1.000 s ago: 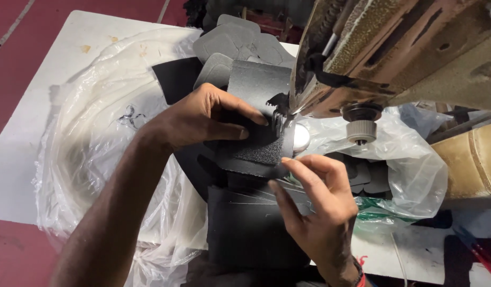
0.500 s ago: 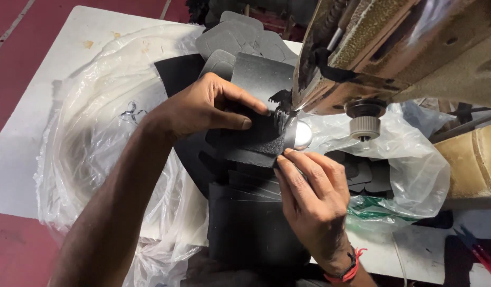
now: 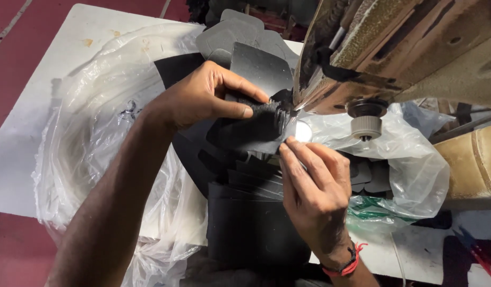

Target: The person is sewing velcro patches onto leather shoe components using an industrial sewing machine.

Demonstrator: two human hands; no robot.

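- Left hand [image 3: 203, 98] pinches the black fuzzy piece [image 3: 256, 125] between thumb and forefinger, a narrow grip clamped on its upper edge, feeding it toward the sewing machine head [image 3: 394, 48].
- Right hand [image 3: 314, 191] has its fingertips [image 3: 288, 146] pressed on the piece's lower corner, a flat hold with nothing wrapped in it, right beside the lit spot under the machine.
- The piece sits just at the machine's working point, above a stack of black cut pieces [image 3: 250, 223] on the white surface [image 3: 38, 106].
- Risk one: those right fingertips are very near the needle area. A slip forward and they could be caught; I judge that the biggest danger here.
- Risk two: each hand holds a different edge. If they pull unevenly, the piece may skew and the seam could wander off line.
- Risk three: the clear plastic bag [image 3: 399, 159] lies just beside the working point, under the ribbed knob [image 3: 366, 126]. Loose film could get drawn in with the piece.
- Risk four: the stack below is uneven, so the piece may snag on an edge as it is fed.
- The needle itself is hidden behind glare, so I cannot tell how close it truly is.
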